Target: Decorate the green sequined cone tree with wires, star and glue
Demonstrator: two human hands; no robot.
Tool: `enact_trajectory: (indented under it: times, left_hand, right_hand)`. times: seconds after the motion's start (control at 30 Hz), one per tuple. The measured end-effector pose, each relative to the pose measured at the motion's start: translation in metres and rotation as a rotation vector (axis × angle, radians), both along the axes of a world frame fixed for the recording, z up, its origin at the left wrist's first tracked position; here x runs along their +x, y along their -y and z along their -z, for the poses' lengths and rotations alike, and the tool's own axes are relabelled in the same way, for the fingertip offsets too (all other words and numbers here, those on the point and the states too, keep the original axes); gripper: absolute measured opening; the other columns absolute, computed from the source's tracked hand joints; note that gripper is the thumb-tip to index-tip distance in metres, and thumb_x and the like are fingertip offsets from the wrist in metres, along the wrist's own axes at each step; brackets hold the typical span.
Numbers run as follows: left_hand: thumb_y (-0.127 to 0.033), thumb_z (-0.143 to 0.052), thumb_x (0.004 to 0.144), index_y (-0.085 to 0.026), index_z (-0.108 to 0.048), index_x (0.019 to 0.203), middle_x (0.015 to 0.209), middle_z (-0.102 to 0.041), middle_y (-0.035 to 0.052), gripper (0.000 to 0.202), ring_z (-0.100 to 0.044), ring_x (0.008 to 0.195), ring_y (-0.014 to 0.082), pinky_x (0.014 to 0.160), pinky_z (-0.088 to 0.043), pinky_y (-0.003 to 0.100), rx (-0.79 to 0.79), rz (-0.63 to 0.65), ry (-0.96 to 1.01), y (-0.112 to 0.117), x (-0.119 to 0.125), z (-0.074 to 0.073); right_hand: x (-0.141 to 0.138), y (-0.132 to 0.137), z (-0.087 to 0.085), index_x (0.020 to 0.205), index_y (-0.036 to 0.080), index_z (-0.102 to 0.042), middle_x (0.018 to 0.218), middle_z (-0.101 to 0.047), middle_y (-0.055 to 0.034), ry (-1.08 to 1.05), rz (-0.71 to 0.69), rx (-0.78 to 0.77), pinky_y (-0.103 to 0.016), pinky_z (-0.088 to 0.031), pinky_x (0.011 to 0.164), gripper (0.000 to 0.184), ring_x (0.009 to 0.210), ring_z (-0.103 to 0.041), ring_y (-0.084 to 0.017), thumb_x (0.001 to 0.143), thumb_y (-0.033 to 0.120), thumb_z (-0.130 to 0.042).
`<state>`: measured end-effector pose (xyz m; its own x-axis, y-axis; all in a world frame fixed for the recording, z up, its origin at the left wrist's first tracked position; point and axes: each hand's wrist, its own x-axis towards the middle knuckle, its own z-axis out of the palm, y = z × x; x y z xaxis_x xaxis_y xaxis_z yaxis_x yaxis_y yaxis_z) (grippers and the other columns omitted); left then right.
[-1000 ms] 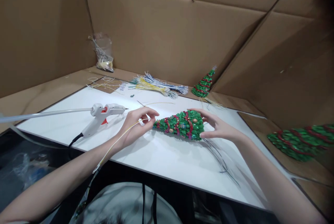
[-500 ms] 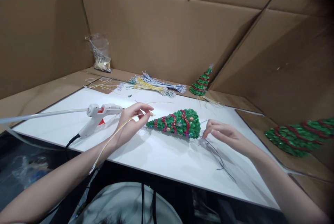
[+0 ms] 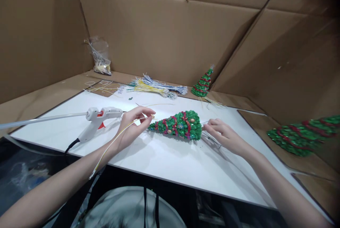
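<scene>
A green miniature Christmas tree (image 3: pixel 181 126) with red garland and gold balls lies on its side, tip to the left and base to the right. My left hand (image 3: pixel 136 122) is beside its tip, thumb and fingertips pinched on a thin yellow-and-white wire (image 3: pixel 114 139) that trails back over my wrist. At the base, my right hand (image 3: pixel 220 132) is closed with fingertips together on the dark thin wires (image 3: pixel 209 136) coming out of the tree. Part of those wires is hidden behind my fingers.
On the left a white glue gun (image 3: pixel 97 120) rests with its cord over the table edge. Wire bundles (image 3: pixel 156 87) lie at the back. A second tree (image 3: pixel 203 83) stands behind, and another tree (image 3: pixel 300 136) lies at right. A plastic bag (image 3: pixel 101 56) leans on the cardboard wall (image 3: pixel 164 36).
My right hand has moved left, up against the tree's base, and the dark wires have shifted with it. My left hand keeps its pinch on the yellow-and-white wire, nearly still.
</scene>
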<state>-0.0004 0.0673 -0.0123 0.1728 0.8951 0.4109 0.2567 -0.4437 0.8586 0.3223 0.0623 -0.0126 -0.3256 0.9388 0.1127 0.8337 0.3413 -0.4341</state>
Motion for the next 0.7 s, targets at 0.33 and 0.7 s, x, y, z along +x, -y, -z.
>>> enact_trajectory:
  times: [0.33,0.7]
  left_hand:
    - [-0.021,-0.057,0.081,-0.016,-0.066,0.092,0.094,-0.068,0.005,0.014,-0.057,0.07,0.0126,0.067,-0.047,0.025,0.016,0.009,-0.033,0.0,0.001,0.002]
    - [-0.013,-0.057,0.075,-0.018,-0.067,0.081,0.081,-0.069,0.0008,0.013,-0.059,0.067,0.0126,0.063,-0.045,0.023,0.079,0.082,-0.197,-0.011,0.013,0.01]
  right_hand:
    - [-0.006,-0.026,0.003,0.056,0.02,-0.047,0.071,-0.054,-0.0058,0.015,0.022,0.053,-0.036,-0.04,0.073,0.054,0.073,-0.053,-0.021,0.092,0.054,-0.027]
    - [-0.02,-0.034,-0.007,0.079,0.017,-0.07,0.065,-0.061,-0.0026,-0.232,-0.11,-0.175,-0.029,-0.04,0.057,0.039,0.065,-0.052,-0.019,0.08,0.052,-0.054]
